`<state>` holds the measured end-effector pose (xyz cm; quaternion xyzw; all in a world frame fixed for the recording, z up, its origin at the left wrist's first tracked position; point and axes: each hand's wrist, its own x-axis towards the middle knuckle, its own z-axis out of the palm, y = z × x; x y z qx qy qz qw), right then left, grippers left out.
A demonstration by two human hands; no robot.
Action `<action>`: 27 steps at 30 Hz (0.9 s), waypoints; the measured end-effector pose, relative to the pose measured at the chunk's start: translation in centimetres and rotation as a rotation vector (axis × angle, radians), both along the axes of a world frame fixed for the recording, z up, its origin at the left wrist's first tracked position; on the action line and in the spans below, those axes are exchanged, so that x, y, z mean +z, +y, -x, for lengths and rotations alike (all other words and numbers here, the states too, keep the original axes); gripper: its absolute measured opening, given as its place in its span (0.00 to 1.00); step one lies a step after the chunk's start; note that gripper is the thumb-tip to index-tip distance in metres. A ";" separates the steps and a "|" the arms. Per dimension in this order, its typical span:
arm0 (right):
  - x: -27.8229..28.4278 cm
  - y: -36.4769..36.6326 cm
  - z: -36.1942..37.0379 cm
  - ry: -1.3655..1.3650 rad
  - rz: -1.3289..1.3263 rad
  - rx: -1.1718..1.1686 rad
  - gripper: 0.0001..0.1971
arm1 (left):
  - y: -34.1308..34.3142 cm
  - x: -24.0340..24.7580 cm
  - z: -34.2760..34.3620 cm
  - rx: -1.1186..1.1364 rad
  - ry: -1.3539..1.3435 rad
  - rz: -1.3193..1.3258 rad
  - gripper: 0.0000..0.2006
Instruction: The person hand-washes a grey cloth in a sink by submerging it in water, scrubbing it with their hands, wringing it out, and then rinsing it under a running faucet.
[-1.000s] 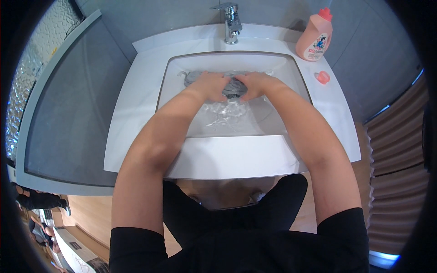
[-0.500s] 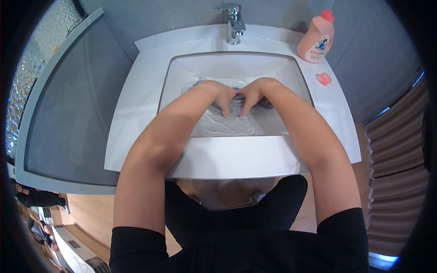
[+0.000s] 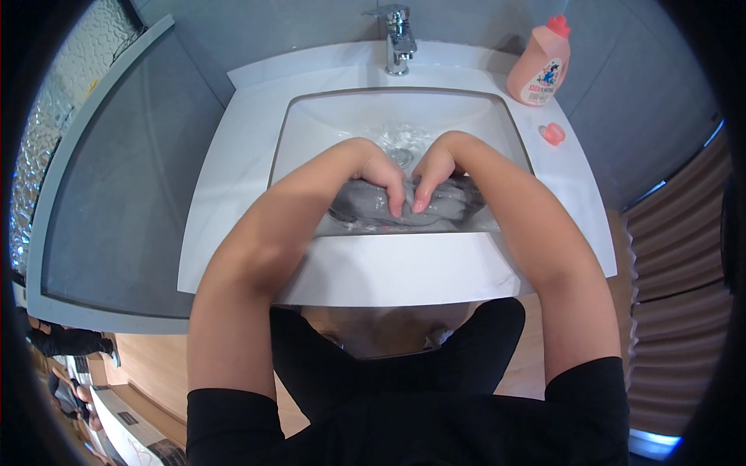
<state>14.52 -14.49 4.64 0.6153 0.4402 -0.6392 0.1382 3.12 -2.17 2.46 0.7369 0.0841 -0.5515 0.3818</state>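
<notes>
Wet grey cloth (image 3: 447, 203) lies bunched in the water of a white sink (image 3: 326, 116), near the basin's front wall. My left hand (image 3: 379, 172) grips its left part, thumb pressed on top and the other fingers hidden beneath or behind the fabric. Close beside it, my right hand (image 3: 437, 169) holds the cloth the same way, the two thumbs pointing toward me and almost meeting. Behind the hands the water ripples around the round drain (image 3: 401, 158).
A chrome faucet (image 3: 399, 43) stands behind the basin. On the right of the white counter (image 3: 221, 210) are a pink detergent bottle (image 3: 538, 66) and a small pink cap (image 3: 553, 134). A grey-framed panel (image 3: 132, 179) stands at the left, a brown pleated curtain (image 3: 672, 311) at the right.
Both hands have drawn the cloth from the middle of the basin toward the front wall. More of the grey fabric shows now, and the drain behind it has come into view.
</notes>
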 end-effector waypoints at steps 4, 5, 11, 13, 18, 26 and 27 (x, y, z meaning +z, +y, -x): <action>-0.6 -1.0 -3.0 0.276 -0.088 -0.116 0.33 | 2.2 0.7 1.3 0.321 -0.102 0.263 0.32; -0.8 -1.1 -4.1 0.386 -0.137 -0.240 0.35 | 2.7 1.1 1.6 0.472 -0.226 0.370 0.33; -1.9 -1.3 -6.8 0.479 -0.423 -0.473 0.41 | 4.0 2.3 2.4 0.705 -0.375 0.254 0.27; -2.0 -1.3 -6.8 0.477 -0.429 -0.470 0.43 | 4.5 1.7 1.9 0.704 -0.390 0.255 0.31; -1.4 -1.3 -6.0 0.374 -0.449 -0.476 0.44 | 5.0 0.8 1.3 0.552 -0.503 0.165 0.24; -2.9 -0.6 -5.9 0.089 -0.636 -0.505 0.30 | 2.8 -0.1 0.6 0.281 -1.003 -0.516 0.22; -3.2 -0.4 -5.8 0.090 -0.635 -0.506 0.30 | 2.5 -0.1 0.6 0.250 -1.073 -0.660 0.21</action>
